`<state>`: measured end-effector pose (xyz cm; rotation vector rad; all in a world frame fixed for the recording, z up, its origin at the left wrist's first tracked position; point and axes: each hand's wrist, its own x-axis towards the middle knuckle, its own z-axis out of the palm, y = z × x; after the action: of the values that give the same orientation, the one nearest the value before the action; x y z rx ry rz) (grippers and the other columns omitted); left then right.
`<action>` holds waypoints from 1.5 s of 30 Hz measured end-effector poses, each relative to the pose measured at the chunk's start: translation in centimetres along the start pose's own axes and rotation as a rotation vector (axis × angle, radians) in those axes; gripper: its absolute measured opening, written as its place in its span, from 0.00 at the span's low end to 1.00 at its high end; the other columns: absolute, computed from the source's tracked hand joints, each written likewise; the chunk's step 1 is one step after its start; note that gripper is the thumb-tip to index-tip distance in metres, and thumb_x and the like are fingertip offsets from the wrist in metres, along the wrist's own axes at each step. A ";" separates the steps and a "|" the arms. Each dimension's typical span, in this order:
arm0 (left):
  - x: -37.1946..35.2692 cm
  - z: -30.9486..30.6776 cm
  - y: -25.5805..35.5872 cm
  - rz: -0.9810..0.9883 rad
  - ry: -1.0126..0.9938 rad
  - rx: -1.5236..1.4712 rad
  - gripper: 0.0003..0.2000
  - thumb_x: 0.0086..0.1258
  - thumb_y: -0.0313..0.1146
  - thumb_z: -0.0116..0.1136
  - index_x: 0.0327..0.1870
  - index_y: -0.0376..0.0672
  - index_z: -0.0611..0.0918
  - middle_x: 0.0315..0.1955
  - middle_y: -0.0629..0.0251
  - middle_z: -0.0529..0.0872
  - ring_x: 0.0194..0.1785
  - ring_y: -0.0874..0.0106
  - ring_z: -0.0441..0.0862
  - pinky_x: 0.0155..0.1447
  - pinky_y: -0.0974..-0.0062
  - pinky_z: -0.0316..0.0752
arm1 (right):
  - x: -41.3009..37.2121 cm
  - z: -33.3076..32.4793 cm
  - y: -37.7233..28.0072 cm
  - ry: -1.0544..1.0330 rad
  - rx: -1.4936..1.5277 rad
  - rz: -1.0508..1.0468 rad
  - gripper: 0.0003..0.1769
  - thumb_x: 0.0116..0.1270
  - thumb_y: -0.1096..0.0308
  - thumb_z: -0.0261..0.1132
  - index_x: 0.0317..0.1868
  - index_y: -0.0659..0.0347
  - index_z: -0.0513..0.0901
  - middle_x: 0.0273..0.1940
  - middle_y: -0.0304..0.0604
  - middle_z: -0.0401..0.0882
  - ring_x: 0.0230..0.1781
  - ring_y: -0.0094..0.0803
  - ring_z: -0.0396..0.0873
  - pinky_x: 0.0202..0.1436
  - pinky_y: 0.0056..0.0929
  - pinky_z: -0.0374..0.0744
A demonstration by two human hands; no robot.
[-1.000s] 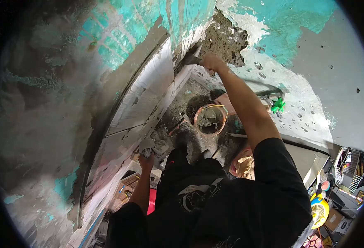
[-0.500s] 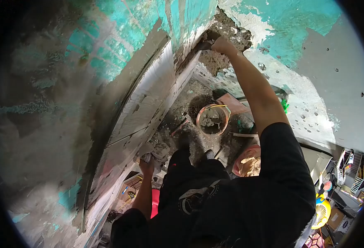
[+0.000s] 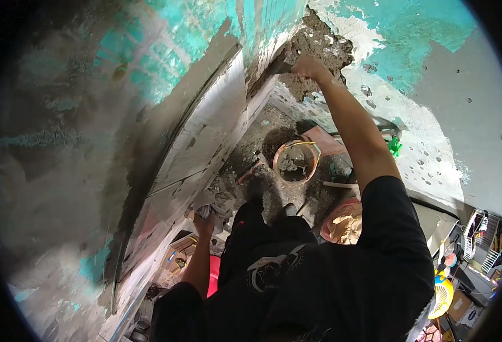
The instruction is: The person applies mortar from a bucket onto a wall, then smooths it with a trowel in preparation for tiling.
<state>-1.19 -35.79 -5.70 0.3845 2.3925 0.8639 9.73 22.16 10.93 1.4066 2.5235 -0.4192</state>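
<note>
My right hand (image 3: 310, 68) is closed round the handle of a trowel (image 3: 280, 67), whose dark blade lies by the wall corner at the top. Rough wet mortar (image 3: 319, 43) covers the wall just beside that hand. Lower left, my left hand (image 3: 204, 221) grips a crumpled grey cloth (image 3: 206, 210) near the pale tiled panel (image 3: 197, 145). On the floor between my arms stands a round bucket (image 3: 295, 163) with grey mortar inside.
A reddish tub (image 3: 342, 219) with brown paper stands near my legs. A flat reddish board (image 3: 323, 140) lies behind the bucket. At the lower right are a yellow fan (image 3: 442, 296) and a wire rack (image 3: 482, 236). Green-painted wall (image 3: 411, 34) rises at the upper right.
My right hand and the trowel have shifted slightly down along the corner, and the blade now points more to the left. The view has tilted slightly. My left hand still holds the cloth.
</note>
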 end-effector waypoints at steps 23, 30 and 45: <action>-0.4 0.1 -2.0 0.089 0.053 0.051 0.34 0.46 0.40 0.68 0.54 0.33 0.68 0.45 0.43 0.78 0.51 0.48 0.75 0.53 0.59 0.70 | -7.3 10.8 -1.3 0.119 0.435 -0.168 0.19 0.51 0.54 0.63 0.33 0.63 0.84 0.18 0.46 0.77 0.18 0.35 0.76 0.26 0.33 0.73; -1.3 1.0 -5.0 0.145 0.096 0.074 0.37 0.46 0.46 0.68 0.57 0.36 0.68 0.41 0.46 0.81 0.47 0.50 0.78 0.50 0.59 0.73 | -13.8 11.5 3.2 0.277 0.837 -0.298 0.24 0.52 0.56 0.65 0.43 0.69 0.81 0.22 0.40 0.77 0.17 0.24 0.70 0.21 0.25 0.67; -16.4 -16.8 10.7 0.573 0.518 0.108 0.32 0.36 0.38 0.72 0.48 0.39 0.76 0.52 0.56 0.74 0.47 0.54 0.77 0.50 0.63 0.74 | -31.2 7.4 3.2 0.002 0.877 -0.340 0.13 0.53 0.71 0.64 0.39 0.67 0.79 0.26 0.33 0.75 0.24 0.19 0.66 0.28 0.20 0.66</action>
<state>2.78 -43.24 18.67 1.0333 2.8603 1.1970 29.03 -3.53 13.77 1.1417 2.6856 -1.7402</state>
